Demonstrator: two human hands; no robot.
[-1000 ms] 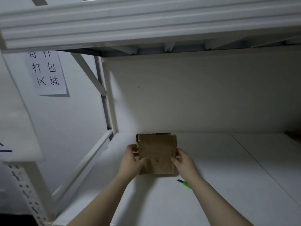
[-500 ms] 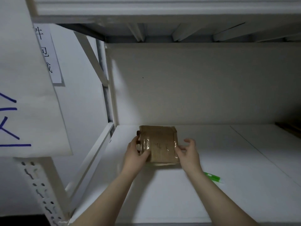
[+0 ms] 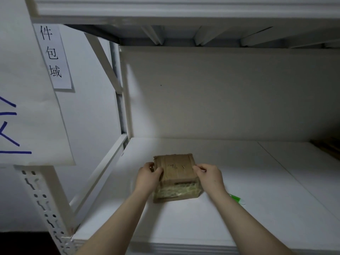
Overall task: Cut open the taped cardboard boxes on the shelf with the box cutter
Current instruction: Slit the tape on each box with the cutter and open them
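Note:
A small brown taped cardboard box (image 3: 176, 173) sits on the white shelf board (image 3: 239, 218), its near face covered in shiny clear tape. My left hand (image 3: 148, 178) grips the box's left top edge, thumb over the top. My right hand (image 3: 209, 176) pinches the right top edge. A green box cutter (image 3: 236, 198) lies on the shelf just right of my right forearm, partly hidden by it; neither hand touches it.
The shelf's back panel (image 3: 220, 92) and the upper shelf's underside (image 3: 184, 34) close in the bay. A white perforated upright (image 3: 44, 203) and diagonal brace stand at left. Paper signs (image 3: 53, 56) hang on the left. A brown object (image 3: 329, 146) lies at the far right.
The box has been tipped and drawn toward me, so its taped near face now shows. Both hands stayed on its sides. The camera view shifted slightly.

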